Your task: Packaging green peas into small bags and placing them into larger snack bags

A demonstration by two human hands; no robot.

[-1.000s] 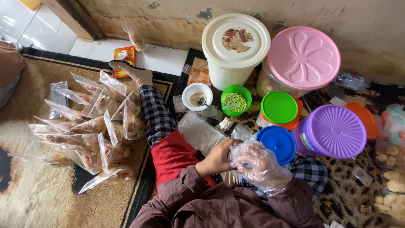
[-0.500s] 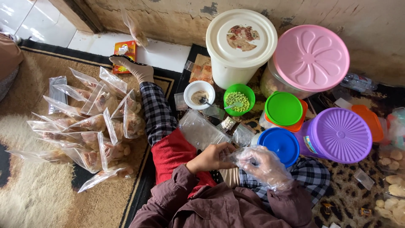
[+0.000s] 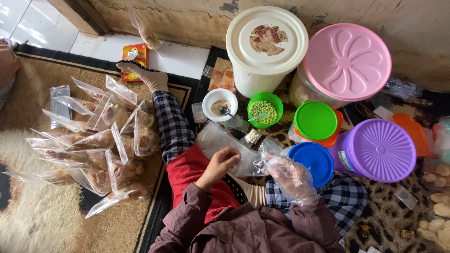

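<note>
Down on the floor, the person sits with one leg stretched out, and both hands meet over the lap on a clear plastic bag (image 3: 225, 146). Its far end lies across the checked trouser leg (image 3: 172, 125) and its near edge sits between the hands. The left hand (image 3: 219, 165) is bare, and its fingers are pinched onto the near edge of the bag, so its grip is grasping the plastic. The right hand (image 3: 289, 175) wears a thin see-through glove, and its fingertips hold the same edge from the other side.

Just beyond the bag stands a small white bowl (image 3: 220, 104) with a spoon in it, and beside that a green bowl (image 3: 265, 109) of pale green pieces, also with a spoon. A tall white tub (image 3: 266, 47) with its lid on stands against the wall, with a pink-lidded container (image 3: 347, 61) next to it. Nearer the right hand are a blue lid (image 3: 317, 161), a green lid (image 3: 316, 120) on an orange box, and a purple-lidded container (image 3: 378, 150).

To the left of the outstretched leg, a heap of filled clear bags (image 3: 93, 140) lies on the rug (image 3: 33, 220), some overlapping. A small red and yellow packet (image 3: 135, 55) rests by the socked foot (image 3: 149, 77).
</note>
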